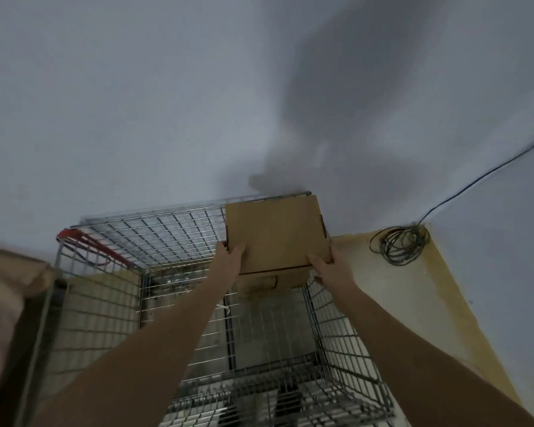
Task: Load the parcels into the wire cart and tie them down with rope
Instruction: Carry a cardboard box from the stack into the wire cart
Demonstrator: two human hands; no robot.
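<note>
A brown cardboard parcel [276, 234] is held over the far right corner of the wire cart [102, 303]. My left hand [228, 257] grips its near left edge and my right hand [327, 268] grips its near right corner. Under the parcel a second cardboard box [259, 286] shows partly inside the cart. The cart's wire floor is visible below my forearms. A red handle bar [87, 241] runs along the cart's far left rim.
A coil of dark cable [399, 245] lies on the floor in the corner to the right, with a strand running up the wall. A brown cloth-like surface [7, 288] is at the left. A pale wall stands right behind the cart.
</note>
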